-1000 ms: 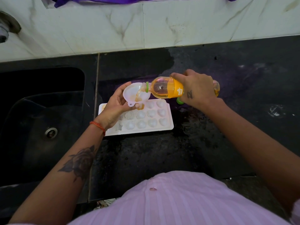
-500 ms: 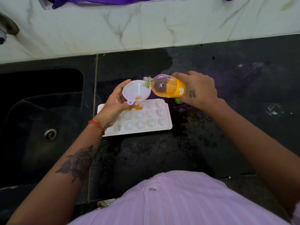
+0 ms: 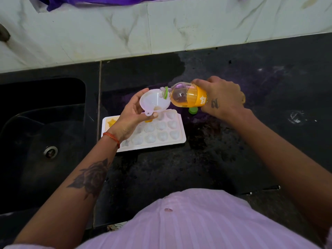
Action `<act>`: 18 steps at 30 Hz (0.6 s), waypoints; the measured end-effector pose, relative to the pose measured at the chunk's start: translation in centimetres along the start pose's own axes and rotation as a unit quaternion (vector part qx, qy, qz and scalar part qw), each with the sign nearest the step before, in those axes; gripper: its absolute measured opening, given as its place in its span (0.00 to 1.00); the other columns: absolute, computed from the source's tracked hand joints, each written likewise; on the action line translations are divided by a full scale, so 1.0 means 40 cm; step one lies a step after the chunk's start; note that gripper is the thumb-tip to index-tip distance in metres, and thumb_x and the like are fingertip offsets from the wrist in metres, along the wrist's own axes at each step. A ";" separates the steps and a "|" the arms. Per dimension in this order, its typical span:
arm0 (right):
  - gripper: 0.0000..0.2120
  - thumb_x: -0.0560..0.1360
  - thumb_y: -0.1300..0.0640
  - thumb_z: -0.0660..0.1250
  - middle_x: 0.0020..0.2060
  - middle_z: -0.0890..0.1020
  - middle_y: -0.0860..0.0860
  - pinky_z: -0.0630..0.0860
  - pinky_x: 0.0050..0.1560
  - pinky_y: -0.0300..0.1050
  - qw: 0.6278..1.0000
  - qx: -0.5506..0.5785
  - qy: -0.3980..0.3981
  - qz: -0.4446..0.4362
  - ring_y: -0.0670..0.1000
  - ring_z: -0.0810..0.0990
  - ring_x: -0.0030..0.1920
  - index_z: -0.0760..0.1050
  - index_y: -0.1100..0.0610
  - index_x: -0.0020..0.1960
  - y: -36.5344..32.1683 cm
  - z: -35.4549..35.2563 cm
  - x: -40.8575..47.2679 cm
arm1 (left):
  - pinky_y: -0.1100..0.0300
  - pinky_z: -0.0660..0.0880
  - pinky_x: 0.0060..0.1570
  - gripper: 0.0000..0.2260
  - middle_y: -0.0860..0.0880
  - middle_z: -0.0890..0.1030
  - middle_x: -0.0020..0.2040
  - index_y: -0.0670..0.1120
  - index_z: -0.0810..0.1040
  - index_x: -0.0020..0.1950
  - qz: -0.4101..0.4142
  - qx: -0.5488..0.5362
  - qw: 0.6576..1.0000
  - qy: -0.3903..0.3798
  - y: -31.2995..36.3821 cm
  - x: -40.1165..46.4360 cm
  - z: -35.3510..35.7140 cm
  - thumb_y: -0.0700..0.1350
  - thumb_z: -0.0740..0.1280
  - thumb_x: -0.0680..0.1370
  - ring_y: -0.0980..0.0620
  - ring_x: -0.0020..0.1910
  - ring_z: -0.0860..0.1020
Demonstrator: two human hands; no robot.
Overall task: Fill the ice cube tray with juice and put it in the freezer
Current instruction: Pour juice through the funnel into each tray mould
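Where the black stone counter (image 3: 233,159) meets the edge of the sink (image 3: 36,141), a white plastic ice cube tray (image 3: 161,139) lies flat, its moulded pockets rounded and heart-like in shape. Most pockets look pale and unfilled; the far left corner pocket holds yellow juice (image 3: 111,121) in a star shape, and another spot of orange shows just under the funnel's spout. A small white translucent funnel (image 3: 154,102), cone-shaped with a little tab on its rim, sits above the far row of the tray. The left hand (image 3: 133,115) is wrapped around it, fingers curled behind the cone and the thumb pressing the tab at the front. A red thread band circles that wrist, and a dark rose tattoo marks the forearm.

Tilted nearly level, a clear plastic juice bottle (image 3: 186,96) with a glossy orange label and a green neck ring points its open mouth over the funnel's rim. Orange liquid pools in the lower side of the bottle. The right hand (image 3: 221,97) clasps the bottle's base end firmly, a small tattoo on its back. Just beside it on the counter lies a green screw cap (image 3: 193,110). The counter surface is speckled and wet-looking in patches. Behind it rises a white marble-veined tiled wall (image 3: 107,33), with purple cloth (image 3: 89,0) at the top edge. A pale pink striped shirt (image 3: 197,221) fills the near foreground.
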State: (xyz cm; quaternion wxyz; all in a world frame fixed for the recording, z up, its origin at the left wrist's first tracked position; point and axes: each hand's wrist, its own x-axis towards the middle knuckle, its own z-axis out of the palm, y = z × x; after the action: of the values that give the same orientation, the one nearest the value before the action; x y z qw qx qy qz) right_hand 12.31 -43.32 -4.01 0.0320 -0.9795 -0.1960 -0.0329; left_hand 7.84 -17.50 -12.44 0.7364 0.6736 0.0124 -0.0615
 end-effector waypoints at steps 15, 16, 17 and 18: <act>0.32 0.69 0.44 0.71 0.55 0.75 0.58 0.70 0.45 0.50 0.999 -0.040 0.005 -0.013 0.62 0.78 0.50 0.64 0.46 0.69 0.011 0.007 -0.002 | 0.62 0.78 0.50 0.33 0.58 0.77 0.59 0.56 0.69 0.67 0.002 0.016 1.000 0.003 -0.017 0.007 0.009 0.33 0.74 0.68 0.60 0.58 0.77; 0.31 0.69 0.45 0.71 0.55 0.75 0.58 0.71 0.45 0.51 0.999 -0.042 0.004 -0.013 0.62 0.78 0.50 0.64 0.46 0.69 0.011 0.007 -0.001 | 0.62 0.78 0.50 0.33 0.58 0.77 0.59 0.56 0.69 0.66 0.002 0.017 1.000 0.003 -0.017 0.007 0.009 0.34 0.74 0.67 0.60 0.58 0.77; 0.31 0.69 0.45 0.71 0.55 0.75 0.58 0.71 0.46 0.51 0.999 -0.044 0.003 -0.014 0.62 0.78 0.50 0.64 0.46 0.69 0.011 0.006 -0.001 | 0.62 0.78 0.50 0.33 0.58 0.77 0.59 0.56 0.69 0.66 0.003 0.019 1.000 0.003 -0.017 0.007 0.008 0.34 0.74 0.67 0.60 0.58 0.77; 0.30 0.70 0.46 0.71 0.55 0.75 0.58 0.72 0.46 0.51 0.999 -0.045 0.003 -0.015 0.62 0.78 0.50 0.64 0.46 0.69 0.011 0.006 -0.001 | 0.62 0.78 0.50 0.33 0.58 0.77 0.59 0.56 0.69 0.67 0.003 0.021 1.000 0.003 -0.017 0.007 0.008 0.33 0.74 0.68 0.60 0.58 0.77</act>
State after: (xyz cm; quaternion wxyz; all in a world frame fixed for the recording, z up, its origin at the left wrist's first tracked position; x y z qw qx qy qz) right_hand 12.47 -43.71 -4.27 -0.0117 -0.9769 -0.2085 -0.0453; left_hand 8.02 -17.89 -13.12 0.7222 0.6892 0.0115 -0.0572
